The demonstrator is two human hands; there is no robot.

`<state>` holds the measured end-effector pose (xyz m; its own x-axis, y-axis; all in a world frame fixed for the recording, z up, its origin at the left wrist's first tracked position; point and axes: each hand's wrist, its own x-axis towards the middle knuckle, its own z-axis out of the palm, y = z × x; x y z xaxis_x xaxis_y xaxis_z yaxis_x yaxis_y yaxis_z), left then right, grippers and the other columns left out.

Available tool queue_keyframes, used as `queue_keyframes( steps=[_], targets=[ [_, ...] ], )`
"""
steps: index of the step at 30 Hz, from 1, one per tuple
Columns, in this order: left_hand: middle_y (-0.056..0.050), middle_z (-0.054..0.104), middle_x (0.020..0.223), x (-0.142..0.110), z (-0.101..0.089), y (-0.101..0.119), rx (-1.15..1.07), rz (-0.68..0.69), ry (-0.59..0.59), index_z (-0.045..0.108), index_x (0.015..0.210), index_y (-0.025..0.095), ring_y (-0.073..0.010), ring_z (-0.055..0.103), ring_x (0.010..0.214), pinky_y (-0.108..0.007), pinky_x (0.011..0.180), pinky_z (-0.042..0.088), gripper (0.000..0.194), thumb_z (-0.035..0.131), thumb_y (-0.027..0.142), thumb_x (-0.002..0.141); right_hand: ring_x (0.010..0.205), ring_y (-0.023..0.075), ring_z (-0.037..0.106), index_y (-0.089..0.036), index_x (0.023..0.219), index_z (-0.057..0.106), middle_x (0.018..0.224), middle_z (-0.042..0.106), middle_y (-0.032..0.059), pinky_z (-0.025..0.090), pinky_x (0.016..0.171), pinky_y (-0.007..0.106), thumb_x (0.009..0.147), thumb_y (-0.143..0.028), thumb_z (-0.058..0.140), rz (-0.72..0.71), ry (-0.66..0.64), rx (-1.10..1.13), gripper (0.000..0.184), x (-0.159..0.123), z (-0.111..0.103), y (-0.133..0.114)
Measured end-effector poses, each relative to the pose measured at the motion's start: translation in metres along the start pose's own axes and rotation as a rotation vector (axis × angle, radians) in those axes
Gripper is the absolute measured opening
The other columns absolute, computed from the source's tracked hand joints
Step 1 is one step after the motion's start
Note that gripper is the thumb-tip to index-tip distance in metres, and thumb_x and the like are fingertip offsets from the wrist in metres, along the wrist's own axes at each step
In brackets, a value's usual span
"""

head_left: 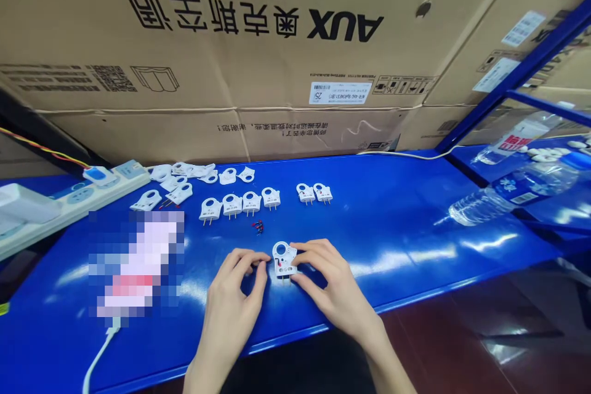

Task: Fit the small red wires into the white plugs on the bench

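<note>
My right hand grips a white plug housing by its right side, thumb below and fingers above. The housing has a round ring on top, two metal prongs pointing toward me, and a small red and black part inside it. Just left of it is my left hand, its thumb and forefinger tips brought close together near the housing's edge; whatever lies between them is too small to make out. Beyond the hands lies a little pile of red and black parts. Similar housings form a row behind that pile, with two more to their right.
More white pieces are heaped at the back left, beside a power strip. A blurred-out object with a cable lies on the blue table. Water bottles lie at right, and large cartons stand behind.
</note>
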<state>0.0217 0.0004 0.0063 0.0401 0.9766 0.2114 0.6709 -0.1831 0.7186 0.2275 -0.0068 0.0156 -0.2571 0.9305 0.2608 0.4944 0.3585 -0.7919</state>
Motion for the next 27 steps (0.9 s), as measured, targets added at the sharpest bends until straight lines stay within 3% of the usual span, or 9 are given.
queue_keyframes(
  steps=[4, 12, 27],
  targets=[
    [-0.004, 0.07, 0.104, 0.0018, -0.0023, 0.0009, -0.027, -0.07, -0.036, 0.073, 0.102, 0.027, -0.0202, 0.067, 0.09, -0.027, 0.06, 0.05, 0.031, 0.048, 0.046, 0.1, 0.121, 0.0237, 0.059, -0.028, 0.108, 0.068, 0.128, 0.07, 0.0024, 0.05, 0.103, 0.043, 0.098, -0.024, 0.068, 0.005, -0.004, -0.002, 0.011, -0.0003, -0.0001, 0.0002],
    [-0.004, 0.07, 0.097, 0.0038, -0.0041, 0.0039, -0.08, -0.066, -0.068, 0.072, 0.092, 0.025, -0.0201, 0.065, 0.087, -0.031, 0.078, 0.054, 0.031, 0.054, 0.05, 0.097, 0.12, 0.0248, 0.06, -0.028, 0.108, 0.069, 0.127, 0.071, 0.0038, 0.051, 0.102, 0.045, 0.098, -0.026, 0.068, 0.001, -0.005, -0.031, 0.01, 0.0006, -0.0014, -0.0007],
    [-0.003, 0.069, 0.09, 0.0057, -0.0058, 0.0073, -0.1, -0.052, -0.087, 0.07, 0.08, 0.025, -0.0188, 0.064, 0.081, -0.03, 0.074, 0.053, 0.028, 0.06, 0.047, 0.093, 0.12, 0.025, 0.059, -0.027, 0.106, 0.068, 0.129, 0.071, 0.0032, 0.05, 0.102, 0.046, 0.097, -0.022, 0.069, -0.017, -0.028, -0.022, 0.01, 0.0006, -0.0014, -0.0006]
  ],
)
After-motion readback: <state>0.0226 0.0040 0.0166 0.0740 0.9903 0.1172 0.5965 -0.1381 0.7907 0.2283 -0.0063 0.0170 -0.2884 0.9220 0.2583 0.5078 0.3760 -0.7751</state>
